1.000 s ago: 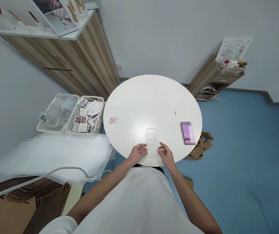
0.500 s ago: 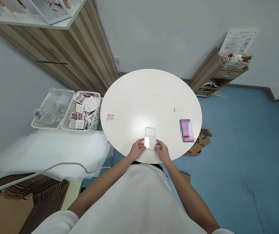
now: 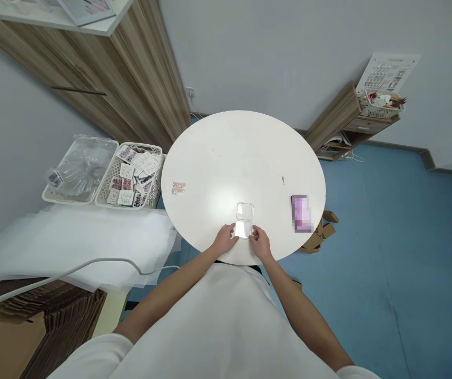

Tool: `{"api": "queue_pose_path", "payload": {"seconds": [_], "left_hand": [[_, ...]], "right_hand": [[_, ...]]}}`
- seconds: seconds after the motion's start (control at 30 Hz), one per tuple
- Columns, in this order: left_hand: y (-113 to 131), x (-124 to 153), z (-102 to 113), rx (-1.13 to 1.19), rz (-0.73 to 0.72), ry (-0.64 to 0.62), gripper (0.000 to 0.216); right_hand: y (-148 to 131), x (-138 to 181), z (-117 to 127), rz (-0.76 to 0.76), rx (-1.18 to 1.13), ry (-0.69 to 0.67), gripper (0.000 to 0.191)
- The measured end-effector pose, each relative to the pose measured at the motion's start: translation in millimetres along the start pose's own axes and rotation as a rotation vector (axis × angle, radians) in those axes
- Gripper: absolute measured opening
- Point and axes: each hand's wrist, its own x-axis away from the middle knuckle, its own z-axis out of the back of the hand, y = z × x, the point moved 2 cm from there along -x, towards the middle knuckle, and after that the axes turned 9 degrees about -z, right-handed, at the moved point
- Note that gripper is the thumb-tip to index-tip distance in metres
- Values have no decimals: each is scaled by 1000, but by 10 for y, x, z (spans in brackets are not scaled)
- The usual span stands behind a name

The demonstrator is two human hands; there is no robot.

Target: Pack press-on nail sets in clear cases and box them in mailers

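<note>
A small clear plastic hinged case (image 3: 244,220) lies open on the round white table (image 3: 245,158), near its front edge. My left hand (image 3: 225,239) pinches the near half of the case at its left side. My right hand (image 3: 260,243) pinches the same half at its right side. The far half lies flat on the table. A small sheet of pink press-on nails (image 3: 178,187) rests on the table's left part, apart from both hands. A purple blurred flat object (image 3: 302,212) lies at the table's right edge.
Left of the table a white-covered bench (image 3: 71,237) holds a basket of nail packs (image 3: 129,176) and a tray of clear cases (image 3: 79,168). A wooden cabinet (image 3: 131,89) stands behind. Flat cardboard boxes (image 3: 321,231) lie on the blue floor; a low shelf (image 3: 348,123) stands far right.
Both hands have closed in on the near half of the clear case and lifted it slightly; a second ago they rested beside it. The view has shifted a little.
</note>
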Motion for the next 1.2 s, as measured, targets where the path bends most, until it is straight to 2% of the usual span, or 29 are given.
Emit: {"api": "queue_pose_path", "payload": {"seconds": [0.13,0.4,0.6,0.9,1.2], "left_hand": [[-11,20,16,-20,-60,-31,39],[-185,171,-125,118,-99,-14,60],[-140,259,-139,93,-119,-10,62],[-5,217,-113,-22,-116,62,61],[17,268,-218,-13,-38,183,63]], "right_hand": [[20,22,-50,30,45,45,46],[143,121,-149,24,-38,107,54],[129,142,-184,23,-17,138,52],[43,79,-66,118,121,15,49],[93,-3,16,193,101,-104,57]]}}
